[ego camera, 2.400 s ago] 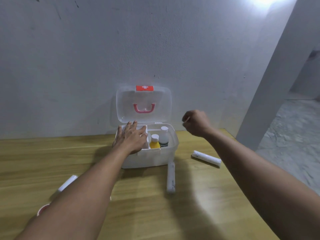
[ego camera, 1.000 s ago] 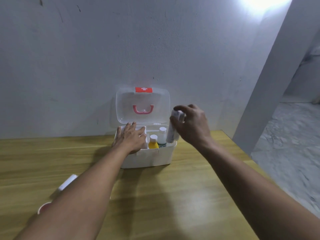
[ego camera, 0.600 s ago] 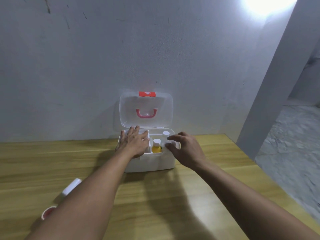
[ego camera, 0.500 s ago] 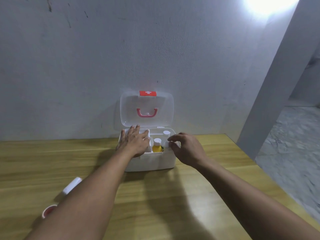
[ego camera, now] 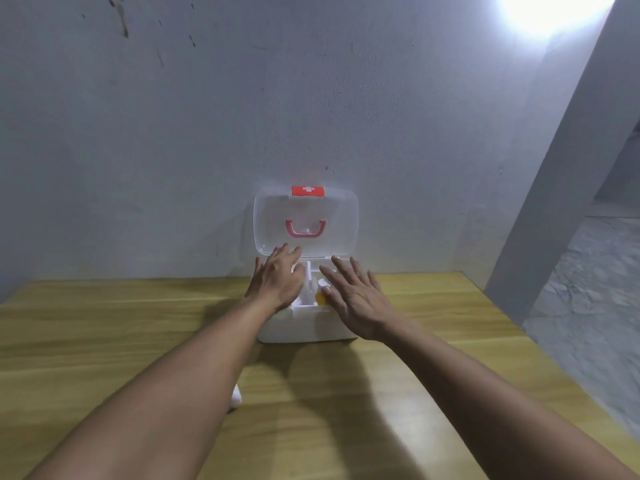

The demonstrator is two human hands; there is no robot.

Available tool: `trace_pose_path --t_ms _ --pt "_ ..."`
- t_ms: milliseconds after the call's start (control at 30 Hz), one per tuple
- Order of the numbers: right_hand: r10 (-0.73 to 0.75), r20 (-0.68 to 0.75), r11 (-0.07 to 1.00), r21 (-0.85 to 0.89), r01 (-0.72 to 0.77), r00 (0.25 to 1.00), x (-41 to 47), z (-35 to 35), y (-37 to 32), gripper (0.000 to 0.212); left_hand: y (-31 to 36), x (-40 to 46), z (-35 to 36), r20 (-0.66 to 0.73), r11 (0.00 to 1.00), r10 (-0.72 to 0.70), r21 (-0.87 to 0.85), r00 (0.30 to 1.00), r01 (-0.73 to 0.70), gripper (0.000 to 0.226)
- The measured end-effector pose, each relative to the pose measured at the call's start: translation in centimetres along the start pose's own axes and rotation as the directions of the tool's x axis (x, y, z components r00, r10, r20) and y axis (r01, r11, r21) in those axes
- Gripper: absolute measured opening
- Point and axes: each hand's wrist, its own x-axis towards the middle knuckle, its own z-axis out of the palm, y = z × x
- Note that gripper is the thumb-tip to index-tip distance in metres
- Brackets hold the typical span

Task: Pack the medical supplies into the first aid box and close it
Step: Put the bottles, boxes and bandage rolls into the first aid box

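The white first aid box (ego camera: 298, 329) stands on the wooden table against the wall, its clear lid (ego camera: 341, 220) upright with a red handle and a red cross tab. My left hand (ego camera: 275, 282) lies flat over the box's left compartment, fingers reaching toward the lid. My right hand (ego camera: 356, 297) hovers over the right compartment with fingers spread and nothing in it. A yellow bottle (ego camera: 321, 299) with a white cap peeks out between the hands. The rest of the box's contents are hidden.
The end of a white roll (ego camera: 236, 398) shows on the table (ego camera: 104, 323) beside my left forearm. The table's right edge drops to a grey floor (ego camera: 588, 306), with a pillar (ego camera: 554, 202) at the right.
My right hand set the white roll it carried into the box's right side, let go and now lies spread flat over it. My left hand shifted slightly toward the lid.
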Motion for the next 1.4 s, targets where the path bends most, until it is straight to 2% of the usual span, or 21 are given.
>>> trace_pose_path --t_ms 100,200,300,367,433,500,567,733,933,1067,1167,1233,1367,1400 --pt "0.005 -0.021 1.000 -0.020 -0.005 1.000 0.1 0.4 0.2 0.055 0.2 -0.6 -2.0 -0.130 0.979 -0.042 -0.202 0.991 0.015 0.046" --pt "0.002 -0.042 0.999 -0.043 -0.004 0.999 0.1 0.8 0.3 0.054 -0.5 -2.1 -4.7 -0.186 0.983 -0.083 -0.177 0.979 0.050 0.044" --pt "0.006 -0.041 0.998 -0.056 -0.009 0.999 0.0 0.9 0.3 0.056 -2.6 -3.9 -7.1 -0.254 0.986 -0.136 -0.133 0.958 0.105 0.030" --pt "0.006 -0.041 0.998 -0.064 -0.009 0.999 0.1 0.9 0.3 0.056 -4.4 -5.4 -8.4 -0.210 0.981 -0.183 -0.096 0.960 0.166 0.023" --pt "0.002 -0.046 0.998 -0.069 -0.005 0.999 0.0 0.9 0.1 0.056 -6.0 -7.0 -9.3 -0.057 0.965 -0.263 0.000 0.963 0.263 0.016" --pt "0.006 -0.051 0.997 -0.074 -0.010 0.999 0.0 0.8 0.1 0.056 -7.3 -8.4 -9.7 0.098 0.932 -0.352 0.125 0.931 0.339 0.013" --pt "0.011 -0.050 0.997 -0.073 -0.015 0.999 -0.1 0.7 0.0 0.055 -8.4 -9.8 -9.9 0.151 0.901 -0.409 0.225 0.900 0.372 0.011" --pt "0.015 -0.056 0.997 -0.080 -0.020 0.998 -0.3 0.6 -0.2 0.054 -9.5 -12.6 -8.9 0.132 0.870 -0.459 0.270 0.879 0.413 0.020" --pt "0.019 -0.059 0.997 -0.067 -0.023 0.998 -0.3 0.5 -0.2 0.053 -9.3 -12.9 -7.3 0.021 0.904 -0.406 0.155 0.914 0.398 0.021" --pt "0.012 -0.068 0.998 -0.057 -0.016 0.998 -0.3 0.6 -0.2 0.053 -7.7 -12.0 -6.5 0.019 0.927 -0.365 0.101 0.931 0.362 0.022" --pt "0.010 -0.071 0.998 -0.056 -0.014 0.997 -0.3 0.6 -0.1 0.052 -7.0 -11.2 -5.7 0.077 0.916 -0.387 0.149 0.919 0.373 0.016" --pt "0.010 -0.072 0.998 -0.060 -0.014 0.997 -0.3 0.7 0.0 0.053 -6.6 -11.0 -5.2 0.122 0.900 -0.418 0.191 0.900 0.392 0.030" --pt "0.009 -0.079 0.998 -0.062 -0.014 0.997 -0.2 0.8 0.0 0.053 -5.6 -11.4 -4.4 0.143 0.861 -0.459 0.316 0.877 0.399 0.080" --pt "0.009 -0.082 0.998 -0.061 -0.014 0.997 -0.1 0.8 0.0 0.053 -5.3 -11.5 -4.3 0.154 0.856 -0.462 0.334 0.873 0.394 0.082"
